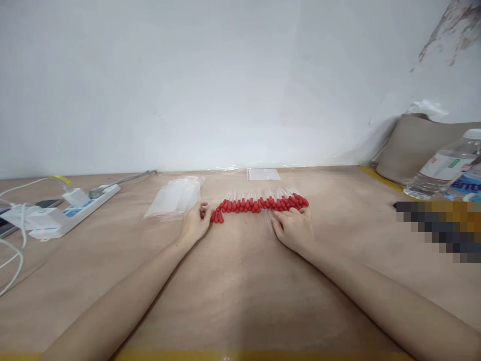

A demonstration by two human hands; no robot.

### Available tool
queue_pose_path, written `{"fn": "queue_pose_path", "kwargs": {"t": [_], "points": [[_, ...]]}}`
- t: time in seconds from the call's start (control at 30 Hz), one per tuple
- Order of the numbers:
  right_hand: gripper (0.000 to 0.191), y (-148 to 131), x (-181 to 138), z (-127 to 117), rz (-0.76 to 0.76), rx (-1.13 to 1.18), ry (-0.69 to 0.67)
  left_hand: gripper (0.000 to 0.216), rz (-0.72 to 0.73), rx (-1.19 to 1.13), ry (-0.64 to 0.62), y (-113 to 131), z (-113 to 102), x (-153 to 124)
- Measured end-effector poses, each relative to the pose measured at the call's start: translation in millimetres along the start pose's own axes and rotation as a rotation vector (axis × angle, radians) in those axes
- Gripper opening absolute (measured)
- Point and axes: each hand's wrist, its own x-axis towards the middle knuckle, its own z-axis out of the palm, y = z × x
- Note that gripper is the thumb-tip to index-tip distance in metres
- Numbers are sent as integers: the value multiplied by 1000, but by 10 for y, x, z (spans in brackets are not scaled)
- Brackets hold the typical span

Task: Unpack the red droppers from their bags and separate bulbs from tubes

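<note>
Droppers with red rubber bulbs (240, 205) and thin clear tubes lie side by side in a long row, their tubes pointing toward the wall. At the row's left end my left hand (195, 220) rests on the table, fingers loosely bent and apart. Its thumb is close beside a few red bulbs (217, 217) set nearer to me; contact is unclear. My right hand (296, 228) is closed at the near side of the row's right part. Several clear dropper tubes (267, 220) stick out leftward from its thumb and index finger. Its palm side is hidden.
Clear plastic bags (176, 197) lie left of the row, and a small white zip bag (263, 174) lies behind it. A white power strip (75, 213) with chargers and cables occupies the left. At right stand a water bottle (438, 173) and a grey-brown container (409, 145).
</note>
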Motion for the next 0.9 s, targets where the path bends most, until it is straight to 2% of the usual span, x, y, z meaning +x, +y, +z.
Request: {"fn": "queue_pose_path", "kwargs": {"t": [0.13,0.33,0.4,0.47,0.57,0.67,0.77,0.9], "points": [[20,-19,-30,-17,-19,21,-16,32,4,-36,-8,-36,-6,9],[26,5,-41,-24,37,133,-121,32,16,-63,53,-126,20,1],[27,21,-29,-20,88,178,-130,29,88,-45,84,-88,-4,-14],[28,40,-19,-14,144,221,-124,24,229,4,87,-3,-43,-3],[27,65,-12,-4,201,267,-99,18,442,116,8,186,-82,98],[29,80,-13,0,209,303,-68,20,549,219,-109,380,-49,259],[31,81,-11,-8,213,321,-54,28,545,307,-206,508,38,388],[33,68,6,-39,253,312,-130,23,470,288,-267,533,131,442]]}}
